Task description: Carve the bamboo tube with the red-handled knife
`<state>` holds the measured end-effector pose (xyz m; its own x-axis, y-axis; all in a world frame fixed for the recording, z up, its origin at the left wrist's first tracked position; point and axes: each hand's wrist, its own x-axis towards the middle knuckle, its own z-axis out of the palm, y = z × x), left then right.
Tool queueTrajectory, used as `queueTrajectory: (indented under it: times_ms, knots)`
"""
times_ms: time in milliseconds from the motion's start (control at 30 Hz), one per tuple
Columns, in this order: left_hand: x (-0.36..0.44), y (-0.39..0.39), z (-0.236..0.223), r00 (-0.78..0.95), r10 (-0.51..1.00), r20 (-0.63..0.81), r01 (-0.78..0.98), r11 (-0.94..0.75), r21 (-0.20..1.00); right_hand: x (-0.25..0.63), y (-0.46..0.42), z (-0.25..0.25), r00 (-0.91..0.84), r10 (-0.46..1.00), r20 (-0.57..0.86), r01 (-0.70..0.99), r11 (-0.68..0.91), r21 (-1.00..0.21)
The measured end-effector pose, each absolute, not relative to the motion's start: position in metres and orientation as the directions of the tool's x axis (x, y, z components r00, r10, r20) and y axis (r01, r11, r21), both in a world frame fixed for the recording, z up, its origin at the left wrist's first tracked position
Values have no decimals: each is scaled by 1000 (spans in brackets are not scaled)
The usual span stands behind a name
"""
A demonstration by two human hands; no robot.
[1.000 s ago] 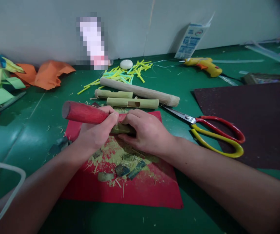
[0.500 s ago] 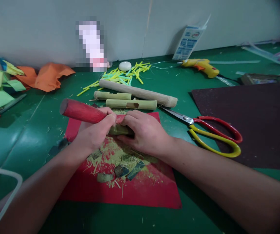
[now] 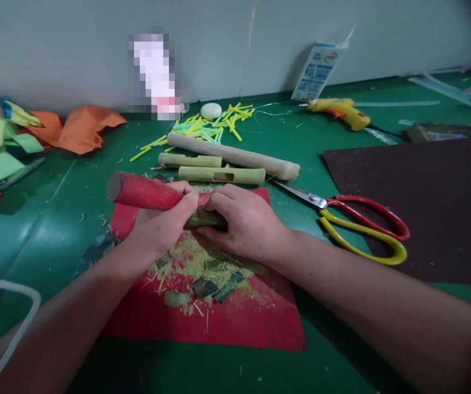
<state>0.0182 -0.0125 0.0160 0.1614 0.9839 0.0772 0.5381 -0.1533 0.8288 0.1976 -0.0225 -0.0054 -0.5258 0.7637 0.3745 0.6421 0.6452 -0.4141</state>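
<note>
My left hand (image 3: 164, 216) is closed around a tool with a thick red wooden handle (image 3: 145, 190). Its butt points left and its working end is hidden among my fingers. My right hand (image 3: 247, 221) is closed on a short greenish bamboo piece (image 3: 205, 219), just right of my left hand. My right fingertips also lie close to the front of the red tool; whether they press on it I cannot tell. Beneath both hands is a red sheet (image 3: 260, 328), strewn with pale shavings (image 3: 190, 251) and dark bamboo chips (image 3: 229, 285).
Beyond my hands lie two notched bamboo tubes (image 3: 239, 175) and a wooden stick (image 3: 235, 153). Scissors (image 3: 362, 219) rest to the right, partly on a dark board (image 3: 416, 208). Farther back are cut yellow straws (image 3: 194, 128), a glue gun (image 3: 342, 112) and orange cloth (image 3: 87, 128).
The butt of the red handle has shifted slightly right and down, with my left hand tilting along with it. My right hand stays nearly in place on the bamboo piece.
</note>
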Motion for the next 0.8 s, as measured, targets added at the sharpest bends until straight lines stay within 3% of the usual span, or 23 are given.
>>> queueTrajectory:
  times_ms: [200, 367, 533, 800]
  knots:
    - [24, -17, 16, 149, 975, 165, 570, -221, 791, 199, -22, -6, -526, 770, 361, 614, 638, -465]
    - [20, -23, 10, 192, 968, 159, 518, -238, 822, 200, -19, -7, -532, 772, 346, 600, 633, -489]
    - [20, -22, 6, 95, 965, 243, 392, -260, 882, 199, -18, -5, -523, 785, 331, 627, 618, -475]
    - [23, -16, 14, 130, 969, 213, 527, -249, 812, 200, -18, -7, -531, 764, 366, 608, 645, -463]
